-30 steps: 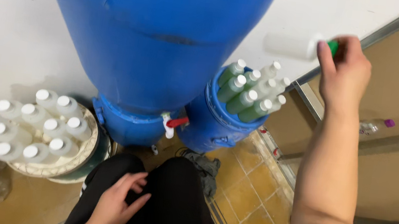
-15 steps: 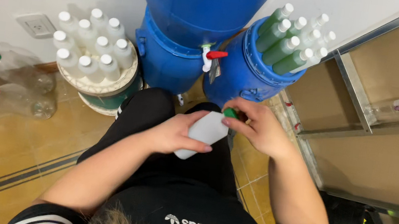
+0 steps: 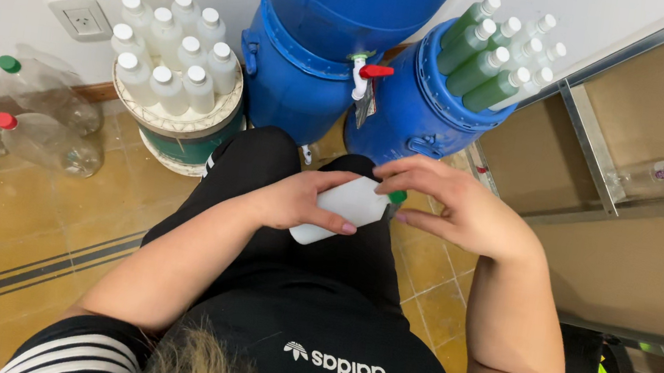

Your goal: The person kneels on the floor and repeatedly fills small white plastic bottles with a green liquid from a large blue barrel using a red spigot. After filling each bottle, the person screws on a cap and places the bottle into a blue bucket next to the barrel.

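bottle: small white plastic bottle [image 3: 342, 209], flat-sided, matte, green cap [image 3: 396, 196]; centre of frame, over the lap
left hand: left hand [image 3: 296, 201] grip wrapped round the bottle body
right hand: right hand [image 3: 453, 208], fingertips pinching the cap at the bottle's right end
behind: smooth blue plastic drums [image 3: 331, 32], red tap [image 3: 375, 71]
upper left: white-capped bottles [image 3: 169, 58] packed on a round stand

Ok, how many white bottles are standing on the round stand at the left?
10 white bottles, all upright in one tight cluster on the round stand below the wall socket, in rough rows from wall to front. Every cap shows, so none seems hidden.
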